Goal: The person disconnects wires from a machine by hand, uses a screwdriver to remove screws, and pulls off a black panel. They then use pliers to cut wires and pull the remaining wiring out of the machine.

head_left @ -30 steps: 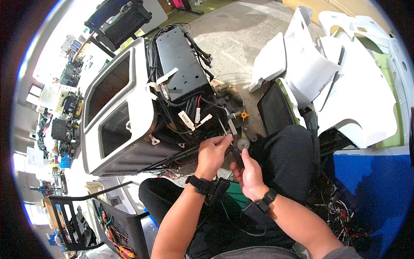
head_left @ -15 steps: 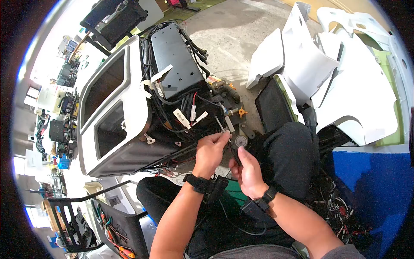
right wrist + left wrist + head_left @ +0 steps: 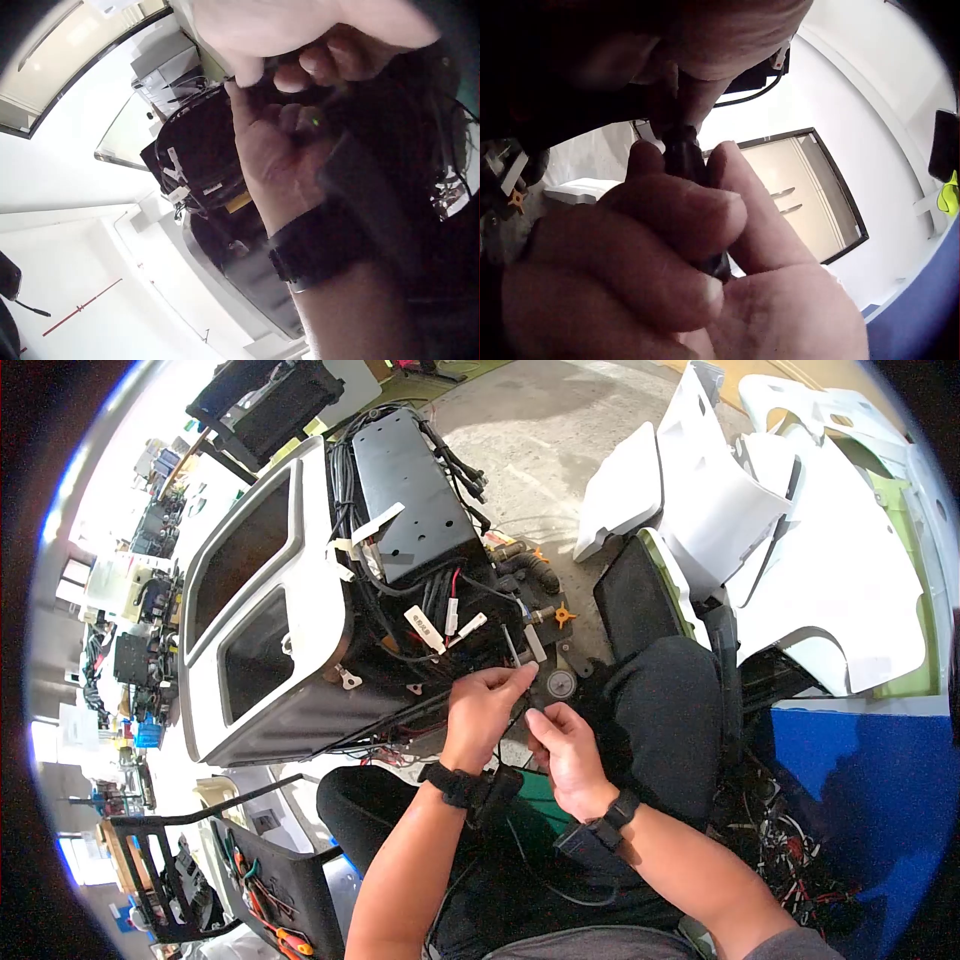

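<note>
In the head view my left hand [image 3: 480, 715] is held low beside the dark machine [image 3: 415, 500], thumb and forefinger pinched together at one end of a slim black piece [image 3: 684, 161]. A thin grey rod [image 3: 510, 646] shows just beyond those fingertips; whether they touch it I cannot tell. My right hand [image 3: 572, 760] is close on the right, its fingers curled round the black piece, as the left wrist view shows. Its lower part is hidden by the fingers. Both hands nearly meet, in front of a round grey pulley [image 3: 561, 684].
White panels [image 3: 850, 580] lie at the right, above a blue surface [image 3: 860, 800]. Cables and white labels [image 3: 424, 629] hang from the machine. An orange knob [image 3: 565, 616] sits beyond my hands. Hand tools [image 3: 262, 895] lie in a black tray at the lower left.
My right hand has shifted slightly left towards the left hand, and its thumb has moved off the pulley's edge. The head view has moved a little. My left hand keeps its pinch.
</note>
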The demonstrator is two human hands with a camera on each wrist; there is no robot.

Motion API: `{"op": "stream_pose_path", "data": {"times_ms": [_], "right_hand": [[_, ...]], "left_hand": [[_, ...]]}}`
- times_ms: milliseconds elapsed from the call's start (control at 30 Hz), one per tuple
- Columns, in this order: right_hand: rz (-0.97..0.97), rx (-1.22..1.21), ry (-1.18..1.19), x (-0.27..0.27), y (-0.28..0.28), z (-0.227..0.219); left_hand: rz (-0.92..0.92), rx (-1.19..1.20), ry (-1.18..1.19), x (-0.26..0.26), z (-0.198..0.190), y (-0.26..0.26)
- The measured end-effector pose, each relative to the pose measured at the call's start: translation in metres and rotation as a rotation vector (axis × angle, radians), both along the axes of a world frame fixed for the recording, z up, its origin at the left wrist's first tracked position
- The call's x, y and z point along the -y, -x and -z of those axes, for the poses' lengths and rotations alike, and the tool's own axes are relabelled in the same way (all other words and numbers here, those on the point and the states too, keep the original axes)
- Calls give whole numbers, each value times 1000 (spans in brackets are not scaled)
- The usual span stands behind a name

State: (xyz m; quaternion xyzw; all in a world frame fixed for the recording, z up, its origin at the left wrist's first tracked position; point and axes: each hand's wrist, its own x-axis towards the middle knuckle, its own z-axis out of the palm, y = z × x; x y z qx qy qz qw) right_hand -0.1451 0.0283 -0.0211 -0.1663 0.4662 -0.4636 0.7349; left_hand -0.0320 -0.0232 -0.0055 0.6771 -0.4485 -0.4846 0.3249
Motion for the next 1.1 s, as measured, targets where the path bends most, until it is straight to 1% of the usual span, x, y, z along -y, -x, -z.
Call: {"op": "stream_pose_path", "data": {"times_ms": [33,167,233,267,333,367,467,533,667,733,767,833,867,933,1000,1067,1100], "right_hand": [[21,-66,28,0,-1,-1],[-35,-57,30,-1,3,5],[18,210,-137,0,7,-3],[19,210,-137,-2,9,1],[-103,230,-117,-7,12,10],[-102,230,-118,-7,13,12],[-55,197,-98,-4,12,7],[15,-12,41,-2,9,11],[88,-61,83,-1,5,8],[72,-223,147,-1,4,10],[72,-226,148,-1,5,10],[54,11,1,0,9,8],[55,12,1,-1,11,8],[-34,159,-133,-3,14,7],[-46,167,-150,-4,12,12],[-15,92,-44,-2,10,12],[-17,94,-45,-1,9,11]], "left_hand": [[3,10,-9,0,1,0],[-36,15,-7,0,-4,5],[-51,-59,-67,0,-8,6],[-51,-59,-67,-1,-8,6],[-70,-76,-100,0,-9,8],[-69,-76,-101,-1,-10,9],[-47,-42,-41,-1,-11,7],[34,38,-6,1,-10,2],[25,39,-21,1,3,2],[6,21,-32,2,3,3],[6,19,-31,2,2,4],[-27,-55,-122,2,-2,6],[-26,-54,-121,2,-1,5],[14,-19,-38,1,1,4],[14,-57,-22,0,6,3],[7,-93,-6,-1,12,2],[18,-94,66,-1,14,3]]}}
